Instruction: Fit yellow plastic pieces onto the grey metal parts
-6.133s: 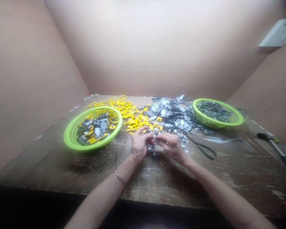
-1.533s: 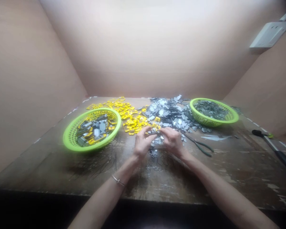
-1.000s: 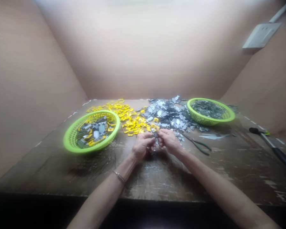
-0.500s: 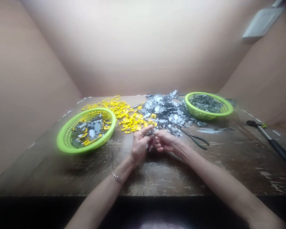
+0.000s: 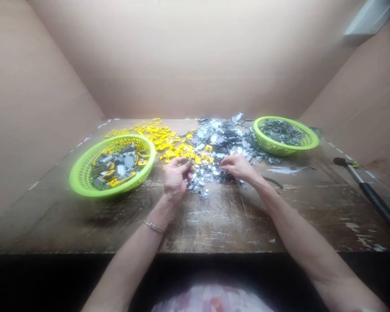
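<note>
My left hand (image 5: 175, 178) is closed, thumb and fingers pinching a small grey metal piece (image 5: 186, 163); its exact shape is blurred. Across a short gap, my right hand (image 5: 238, 167) has its fingertips pressed together at the near edge of a heap of silver metal plates (image 5: 221, 141). Whatever lies between those fingertips is too small to make out. Small shiny metal bits (image 5: 201, 180) are scattered between my hands. Just beyond my left hand spreads a pile of yellow frames (image 5: 162, 138).
A green basket (image 5: 76, 184) at left holds grey and yellow pieces. Another green basket (image 5: 313, 141) at back right holds dark metal pieces. One curved plier handle (image 5: 274, 181) shows behind my right forearm. A black-handled tool (image 5: 377, 201) lies at the right, near a white scrap (image 5: 287, 170).
My hands were together over the table and have since parted. The left moved left; the right moved right and up to the silver heap. The whole view has shifted slightly.
</note>
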Demonstrator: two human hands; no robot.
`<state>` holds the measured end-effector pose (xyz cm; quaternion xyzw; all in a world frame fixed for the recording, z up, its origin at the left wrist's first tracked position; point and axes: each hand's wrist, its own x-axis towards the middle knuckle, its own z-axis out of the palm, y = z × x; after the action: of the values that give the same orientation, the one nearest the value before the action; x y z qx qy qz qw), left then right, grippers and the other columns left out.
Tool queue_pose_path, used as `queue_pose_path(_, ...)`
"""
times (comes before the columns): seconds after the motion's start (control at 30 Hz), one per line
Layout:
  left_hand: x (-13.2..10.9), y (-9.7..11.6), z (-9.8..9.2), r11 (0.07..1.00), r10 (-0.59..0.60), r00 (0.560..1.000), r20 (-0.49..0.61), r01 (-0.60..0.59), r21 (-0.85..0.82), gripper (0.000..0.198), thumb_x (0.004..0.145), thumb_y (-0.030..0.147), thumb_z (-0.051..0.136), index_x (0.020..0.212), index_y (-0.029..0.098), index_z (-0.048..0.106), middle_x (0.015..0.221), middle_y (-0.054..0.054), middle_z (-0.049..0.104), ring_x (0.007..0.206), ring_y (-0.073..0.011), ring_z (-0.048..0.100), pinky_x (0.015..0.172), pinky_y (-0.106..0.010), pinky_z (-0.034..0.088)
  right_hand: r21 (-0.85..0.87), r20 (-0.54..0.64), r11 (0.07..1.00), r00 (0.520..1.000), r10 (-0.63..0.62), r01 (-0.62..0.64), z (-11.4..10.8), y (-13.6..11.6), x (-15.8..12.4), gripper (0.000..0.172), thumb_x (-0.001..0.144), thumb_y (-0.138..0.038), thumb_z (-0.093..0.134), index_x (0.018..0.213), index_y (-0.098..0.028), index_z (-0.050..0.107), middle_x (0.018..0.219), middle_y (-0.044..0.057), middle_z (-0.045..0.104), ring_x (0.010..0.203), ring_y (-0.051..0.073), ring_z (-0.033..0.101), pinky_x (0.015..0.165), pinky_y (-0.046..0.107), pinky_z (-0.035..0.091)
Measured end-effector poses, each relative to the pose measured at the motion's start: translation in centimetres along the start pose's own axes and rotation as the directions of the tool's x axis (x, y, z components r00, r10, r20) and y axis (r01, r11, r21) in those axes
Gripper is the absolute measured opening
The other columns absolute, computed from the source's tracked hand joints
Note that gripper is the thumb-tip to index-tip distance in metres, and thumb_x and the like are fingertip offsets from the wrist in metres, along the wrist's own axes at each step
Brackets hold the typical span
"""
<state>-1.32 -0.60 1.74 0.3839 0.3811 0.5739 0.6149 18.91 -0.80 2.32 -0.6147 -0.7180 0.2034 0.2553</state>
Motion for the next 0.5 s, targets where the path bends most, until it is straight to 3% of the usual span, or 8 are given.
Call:
queue_pose_path(0.13,-0.1,0.0,0.1,0.997,-0.079,0.997,0.003,0.079,0.018,0.022,0.055,0.019,0.062,0.070,0.013,0.048,0.048,0.002,0.052,0.033,-0.0070,0.045,0.030,-0.016,0.029,-0.194,0.049,0.977,0.996,-0.077,0.085,1.7,-0.7,-0.4,0.015,0.065,-0.031,0.054,0.066,-0.020,0.064,0.070,0.002,0.061,0.062,0.012,0.052,0.052,0.022,0.033)
queue_pose_path(0.3,-0.2,-0.2,0.2,0.983,-0.185,0.980,0.075,0.185,0.017,0.026,0.057,0.020,0.061,0.079,0.014,0.048,0.049,0.002,0.052,0.033,-0.0071,0.044,0.030,-0.016,0.029,-0.434,0.041,0.896,0.996,-0.082,0.092,3.4,-1.6,-1.1,0.016,0.067,-0.030,0.051,0.062,-0.018,0.061,0.069,0.004,0.058,0.063,0.013,0.050,0.048,0.022,0.027)
queue_pose_path(0.5,-0.3,-0.6,0.2,0.955,-0.288,0.940,0.182,0.295,-0.016,0.032,0.061,0.015,0.055,0.091,0.014,0.043,0.057,0.000,0.053,0.039,-0.0096,0.048,0.031,-0.020,0.037,-0.492,-0.067,0.864,0.984,-0.162,0.109,3.4,-1.8,-1.2,0.016,0.072,-0.020,0.043,0.067,-0.013,0.057,0.069,0.008,0.058,0.066,0.015,0.052,0.054,0.023,0.032)
